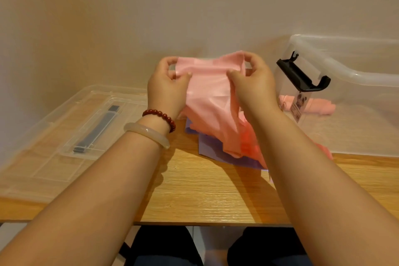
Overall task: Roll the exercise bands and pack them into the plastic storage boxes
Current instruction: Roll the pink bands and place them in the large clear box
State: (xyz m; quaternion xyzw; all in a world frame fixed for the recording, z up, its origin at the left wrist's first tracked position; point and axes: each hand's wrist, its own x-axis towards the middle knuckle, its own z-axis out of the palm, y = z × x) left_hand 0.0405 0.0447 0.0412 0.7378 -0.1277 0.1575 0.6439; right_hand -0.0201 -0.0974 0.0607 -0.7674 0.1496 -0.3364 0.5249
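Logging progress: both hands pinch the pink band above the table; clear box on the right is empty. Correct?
Not empty: head view shows a rolled band inside the clear box. The left hand and right hand do pinch the pink band above the table.

The pink band (207, 84) covered some fingertips of the left hand (167, 88) and the right hand (252, 84), which pinched its top corners. The right arm (313, 168) hid the band's low end. A purple band (213, 149) lay under it, and only its edges showed. A red band (250, 142) was mostly behind the same arm. The clear storage box (354, 71) ran off the right edge, so its far side could not be seen. The clear lid (54, 136) ran off the left edge. Rolled pink bands (311, 106) inside the box looked foggy through the wall. The words on the box's label (299, 108) were too small to read.
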